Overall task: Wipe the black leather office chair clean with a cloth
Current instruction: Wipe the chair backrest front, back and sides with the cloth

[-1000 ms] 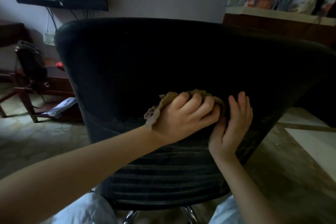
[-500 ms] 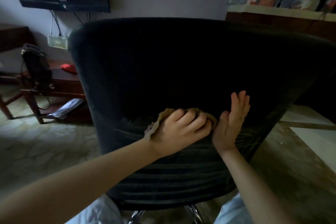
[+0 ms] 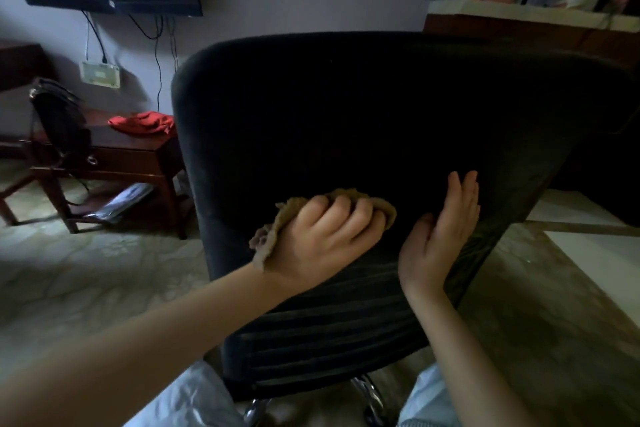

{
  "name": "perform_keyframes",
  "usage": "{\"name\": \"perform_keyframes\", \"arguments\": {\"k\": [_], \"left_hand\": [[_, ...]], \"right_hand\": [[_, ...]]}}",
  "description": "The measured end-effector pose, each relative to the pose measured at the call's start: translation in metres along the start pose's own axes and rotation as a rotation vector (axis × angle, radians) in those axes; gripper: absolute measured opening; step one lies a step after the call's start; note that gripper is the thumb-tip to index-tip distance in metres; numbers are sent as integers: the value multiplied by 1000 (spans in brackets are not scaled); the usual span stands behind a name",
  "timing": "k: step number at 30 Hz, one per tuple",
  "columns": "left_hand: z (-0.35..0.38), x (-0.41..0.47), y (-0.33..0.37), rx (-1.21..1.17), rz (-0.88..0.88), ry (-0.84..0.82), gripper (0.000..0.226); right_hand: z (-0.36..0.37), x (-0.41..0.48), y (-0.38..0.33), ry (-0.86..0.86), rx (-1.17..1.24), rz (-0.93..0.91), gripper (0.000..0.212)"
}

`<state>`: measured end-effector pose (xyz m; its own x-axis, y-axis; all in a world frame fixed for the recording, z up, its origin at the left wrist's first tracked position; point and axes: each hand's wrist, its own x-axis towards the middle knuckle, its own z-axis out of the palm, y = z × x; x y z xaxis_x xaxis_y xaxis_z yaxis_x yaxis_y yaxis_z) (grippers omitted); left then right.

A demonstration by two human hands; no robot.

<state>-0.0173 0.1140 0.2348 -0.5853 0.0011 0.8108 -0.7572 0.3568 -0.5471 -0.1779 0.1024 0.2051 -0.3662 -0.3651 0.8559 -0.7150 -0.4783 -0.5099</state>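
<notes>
Tan cloth (image 3: 346, 199) bunched under left hand (image 3: 322, 239) fingers (image 3: 360, 215) against chair (image 3: 346, 121).

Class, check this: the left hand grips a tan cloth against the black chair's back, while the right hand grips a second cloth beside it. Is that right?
No. The head view shows the right hand holding nothing, lying flat on the chair back. The left hand does grip the tan cloth against it.

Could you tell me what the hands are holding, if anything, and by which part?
The left hand grips the tan cloth by its bunched middle; the right hand holds nothing.
</notes>
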Motion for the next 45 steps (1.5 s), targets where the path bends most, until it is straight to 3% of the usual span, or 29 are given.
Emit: {"name": "perform_keyframes", "arguments": {"k": [5, 8, 17, 26, 30, 35, 45], "left_hand": [[7, -61, 27, -54, 86, -177, 25], [7, -70, 29, -69, 104, -208, 26], [-27, 0, -38, -35, 24, -22, 23], [-43, -5, -49, 77, -15, 36, 17], [-29, -53, -13, -17, -41, -55, 18], [-23, -93, 0, -75, 112, -222, 27], [-56, -31, -90, 43, 115, 98, 25]], "right_hand": [[7, -14, -25, -72, 9, -215, 43], [18, -13, -24, -147, 52, -226, 42], [29, -8, -1, -200, -90, -320, 49], [23, -3, 6, -238, -13, -234, 48], [17, -3, 4, -291, 48, -193, 49], [17, -1, 2, -329, -4, -179, 61], [22, -3, 7, -273, -82, -258, 64]]}}
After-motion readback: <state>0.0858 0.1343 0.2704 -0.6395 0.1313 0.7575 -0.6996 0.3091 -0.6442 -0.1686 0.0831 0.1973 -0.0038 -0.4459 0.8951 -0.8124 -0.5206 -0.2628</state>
